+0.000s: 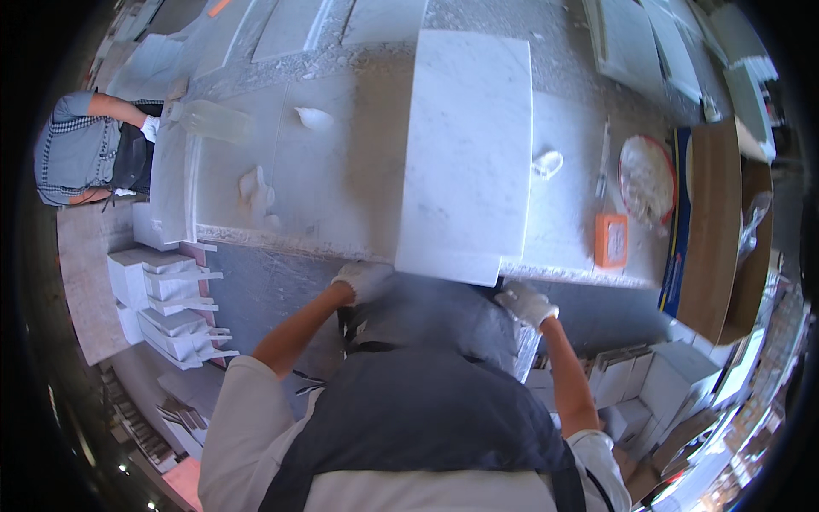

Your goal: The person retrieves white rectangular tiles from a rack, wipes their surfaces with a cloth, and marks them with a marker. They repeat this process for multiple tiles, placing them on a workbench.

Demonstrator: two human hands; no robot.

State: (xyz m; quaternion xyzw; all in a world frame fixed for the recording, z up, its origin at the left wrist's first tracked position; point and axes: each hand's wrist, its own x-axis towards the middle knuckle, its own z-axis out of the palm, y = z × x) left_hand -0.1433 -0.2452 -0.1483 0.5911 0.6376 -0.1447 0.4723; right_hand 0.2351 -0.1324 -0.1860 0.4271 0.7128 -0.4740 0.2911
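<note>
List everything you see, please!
Bench: one, pale, middle.
Large slab: one, veined white, mid-bench.
Bottle: one, cloudy, bench's left.
Crumpled things: three, whitish, either side of slab.
Thin tool: one, greyish, right of slab.
Block: one, orange, bench's right.
Cardboard box: one, brown, far right.
Dish: one, red-rimmed, beside box.
Other slabs: several, whitish, far side.
Stacks: several, whitish, lower left and right.
Co-worker: one, grey-shirted, far left.
Apron: one, dark, on wearer.
Left hand: one, white-gloved, bench's front edge.
Right hand: one, white-gloved, bench's front edge.

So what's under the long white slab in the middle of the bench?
The pale bench top shows on both sides of the slab. Directly beneath, everything is covered, so whether supports lie there can't be seen.
</note>
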